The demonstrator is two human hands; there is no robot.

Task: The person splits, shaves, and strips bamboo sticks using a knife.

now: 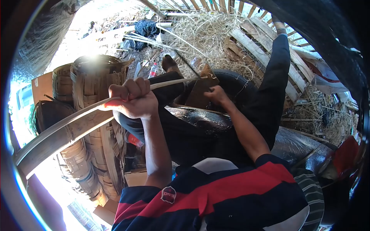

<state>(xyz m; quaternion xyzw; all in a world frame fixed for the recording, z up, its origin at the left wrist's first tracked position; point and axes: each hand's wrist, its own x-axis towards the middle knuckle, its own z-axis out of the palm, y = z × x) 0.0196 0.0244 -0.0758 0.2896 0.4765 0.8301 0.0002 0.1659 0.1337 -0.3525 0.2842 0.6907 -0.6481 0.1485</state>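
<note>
At the left, a long pale strip [81, 113] starts near the lower edge of the view, together with a wider slat [71, 138] just below it. Behind them, on the left side of the ground, woven baskets [94, 82] stand close together, with a red cup [134, 140] just right of them. The left hand [133, 96] has its grip clamped around the strip, knuckles up; beyond the fist the strip runs on over the bent left leg and ends against a brown flap [200, 92]. Toward the far edge of the ground lies a dark blue bundle [145, 29]. A thin dark bar [188, 64] slants down to the strip's tip. The right hand [217, 95] is at the flap's right edge with its fingers curled; what its grip is clamped on, I cannot tell. Behind it is a black round rim [244, 82]. Straw [210, 36] covers the far ground, and weathered planks [256, 48] lie toward its right corner, beside the outstretched right leg [271, 84].
</note>
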